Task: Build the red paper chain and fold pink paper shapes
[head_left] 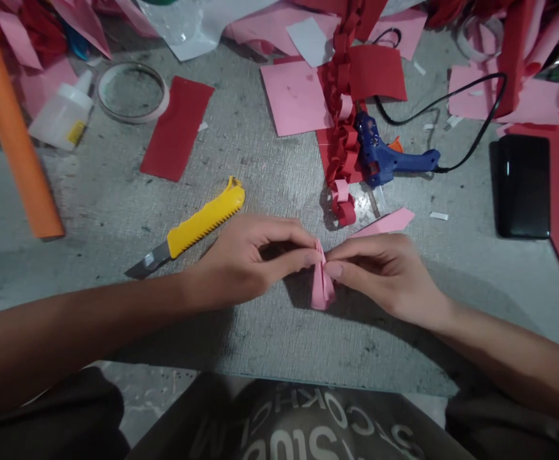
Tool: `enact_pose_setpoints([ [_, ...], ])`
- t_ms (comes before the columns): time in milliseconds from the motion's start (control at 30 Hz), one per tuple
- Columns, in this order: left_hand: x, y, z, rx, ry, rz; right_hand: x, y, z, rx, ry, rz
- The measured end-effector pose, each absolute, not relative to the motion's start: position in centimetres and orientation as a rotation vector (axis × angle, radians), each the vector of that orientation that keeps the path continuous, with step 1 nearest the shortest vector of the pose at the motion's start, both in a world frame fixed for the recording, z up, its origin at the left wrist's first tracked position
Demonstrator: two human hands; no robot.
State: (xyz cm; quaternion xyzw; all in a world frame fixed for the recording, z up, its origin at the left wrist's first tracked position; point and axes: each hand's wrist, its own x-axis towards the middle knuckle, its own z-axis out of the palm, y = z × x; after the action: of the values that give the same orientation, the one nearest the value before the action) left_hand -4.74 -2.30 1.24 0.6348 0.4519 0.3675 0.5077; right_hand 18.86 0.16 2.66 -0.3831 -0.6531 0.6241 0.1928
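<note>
A small folded pink paper piece (323,287) is pinched between both hands near the table's front edge, its wider folds pointing down toward me. My left hand (255,259) grips its upper left side between thumb and fingers. On the right side, my right hand (387,271) pinches the same piece with thumb and index finger. Just beyond my right hand lies a pointed pink strip (387,222). A yellow utility knife (207,220), blade out, rests beside my left hand and forearm.
Beyond my hands are a red and pink paper chain (344,150), a blue glue gun (389,156) with a black cord, and a pink square (296,98). Leftward lie a red rectangle (177,128), tape roll (133,92), glue bottle (63,115) and orange strip (18,140). A black phone (523,185) lies right.
</note>
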Motion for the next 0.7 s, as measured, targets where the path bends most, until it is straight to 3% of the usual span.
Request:
enact_pose_setpoints([
  [233, -4.75, -2.31, 1.25, 1.508, 1.107, 0.847, 18.6, -0.54, 2.47, -1.143, -1.905, 1.565],
  [700, -4.45, -2.18, 1.45, 1.471, 1.155, 0.809, 18.3, -0.91, 2.15, -1.129, -1.827, 1.531],
])
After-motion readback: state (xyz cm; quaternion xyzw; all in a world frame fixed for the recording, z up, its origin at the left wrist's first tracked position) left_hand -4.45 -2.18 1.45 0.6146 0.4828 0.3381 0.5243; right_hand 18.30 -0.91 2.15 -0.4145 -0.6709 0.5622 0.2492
